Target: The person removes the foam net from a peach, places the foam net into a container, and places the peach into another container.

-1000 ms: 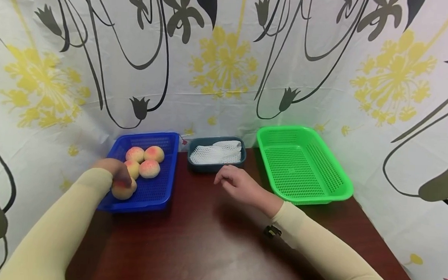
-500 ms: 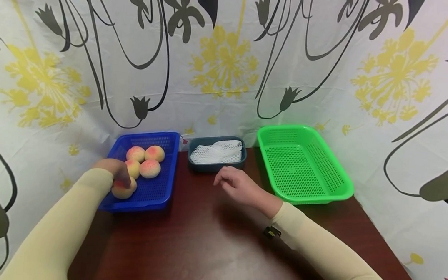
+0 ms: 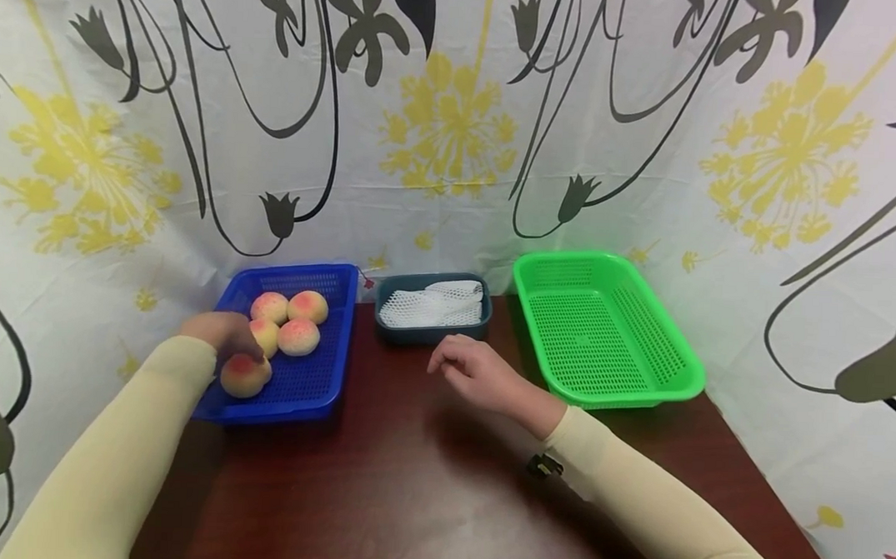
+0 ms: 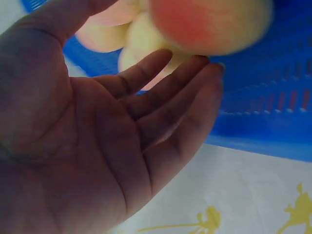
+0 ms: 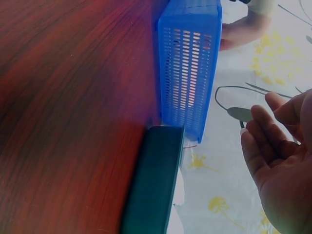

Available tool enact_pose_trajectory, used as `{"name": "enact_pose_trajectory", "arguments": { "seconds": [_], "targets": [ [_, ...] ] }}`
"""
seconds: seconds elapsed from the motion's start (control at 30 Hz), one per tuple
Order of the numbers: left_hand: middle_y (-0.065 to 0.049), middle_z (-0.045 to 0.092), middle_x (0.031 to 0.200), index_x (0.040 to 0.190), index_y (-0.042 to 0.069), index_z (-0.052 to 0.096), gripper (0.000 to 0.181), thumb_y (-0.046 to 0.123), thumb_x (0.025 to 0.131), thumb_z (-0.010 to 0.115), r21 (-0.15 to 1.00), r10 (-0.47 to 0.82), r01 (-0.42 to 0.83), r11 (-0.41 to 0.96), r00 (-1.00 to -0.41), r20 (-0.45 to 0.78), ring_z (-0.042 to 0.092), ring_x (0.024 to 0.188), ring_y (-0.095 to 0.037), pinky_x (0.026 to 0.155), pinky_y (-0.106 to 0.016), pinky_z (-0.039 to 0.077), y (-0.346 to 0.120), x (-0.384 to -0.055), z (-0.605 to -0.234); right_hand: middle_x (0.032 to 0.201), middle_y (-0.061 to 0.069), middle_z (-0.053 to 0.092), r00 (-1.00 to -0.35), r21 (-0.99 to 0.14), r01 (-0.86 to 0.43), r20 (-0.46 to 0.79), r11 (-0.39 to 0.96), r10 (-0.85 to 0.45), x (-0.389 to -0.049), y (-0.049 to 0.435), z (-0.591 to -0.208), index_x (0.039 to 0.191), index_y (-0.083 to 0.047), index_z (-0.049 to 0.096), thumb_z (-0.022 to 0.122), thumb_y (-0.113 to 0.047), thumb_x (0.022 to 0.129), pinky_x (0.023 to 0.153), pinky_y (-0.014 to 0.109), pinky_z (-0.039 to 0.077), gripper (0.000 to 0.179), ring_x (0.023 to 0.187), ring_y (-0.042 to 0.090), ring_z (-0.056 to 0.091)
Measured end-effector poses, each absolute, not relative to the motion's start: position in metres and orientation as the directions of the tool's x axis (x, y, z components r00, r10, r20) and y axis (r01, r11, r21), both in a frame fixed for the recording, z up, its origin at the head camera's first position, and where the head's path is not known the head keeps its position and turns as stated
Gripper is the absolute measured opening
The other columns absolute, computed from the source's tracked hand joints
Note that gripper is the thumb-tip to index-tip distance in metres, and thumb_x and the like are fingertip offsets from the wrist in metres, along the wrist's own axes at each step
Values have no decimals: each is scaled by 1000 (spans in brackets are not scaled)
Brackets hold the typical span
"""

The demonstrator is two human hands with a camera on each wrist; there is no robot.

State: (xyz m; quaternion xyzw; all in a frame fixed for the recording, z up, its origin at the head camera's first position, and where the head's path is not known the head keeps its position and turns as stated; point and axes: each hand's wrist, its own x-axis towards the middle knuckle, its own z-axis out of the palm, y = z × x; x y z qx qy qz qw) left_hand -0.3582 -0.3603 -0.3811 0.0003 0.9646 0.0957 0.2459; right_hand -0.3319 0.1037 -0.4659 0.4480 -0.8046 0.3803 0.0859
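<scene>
In the head view my left hand (image 3: 224,333) is over the blue basket (image 3: 330,391), close above the front peach (image 3: 244,376). The left wrist view shows its fingers loosely bent and the palm bare, with fingertips right at the underside of a red-and-yellow peach (image 4: 209,24). Several more peaches, among them one at the right of the group (image 3: 299,338), lie together farther back in the basket. My right hand (image 3: 481,373) hovers over the table in front of the dark teal tray (image 3: 430,335). Its fingers hang loosely curled and hold nothing.
White foam net sleeves (image 3: 432,304) lie in the teal tray. A bright green basket (image 3: 684,381) stands at the right on the dark red-brown table (image 3: 378,493). A flower-printed sheet (image 3: 450,221) closes off the back and sides.
My left hand has risen slightly and shifted back off the front peach, which shows more fully now. The right hand has stayed in place.
</scene>
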Motion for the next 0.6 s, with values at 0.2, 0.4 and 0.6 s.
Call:
{"name": "enact_pose_trajectory", "arguments": {
  "seconds": [0.2,0.4,0.6],
  "targets": [
    [-27,70,121,121,-7,67,47,36,102,72,225,182,138,965,-965,-190,67,108,-42,96,-61,53,-338,-354,-386,105,-7,73,-604,-535,-778,488,330,-631,-332,118,-468,103,-12,78,64,8,101,80,32,55,24,95,13,63],
    [-18,71,118,119,4,71,29,28,101,71,314,207,269,910,-954,216,66,103,-37,90,-60,54,-278,-328,-396,102,-3,74,-647,-531,-750,465,395,-604,-332,133,-471,104,-10,78,63,8,100,81,34,55,24,94,15,62],
    [-19,67,142,142,3,68,48,34,105,72,337,266,415,845,-873,408,63,132,-40,111,-60,51,-201,-303,-421,112,3,74,-733,-479,-680,418,555,-537,-330,140,-474,119,-8,76,70,-6,105,94,43,57,15,105,23,66]
  ]
}}
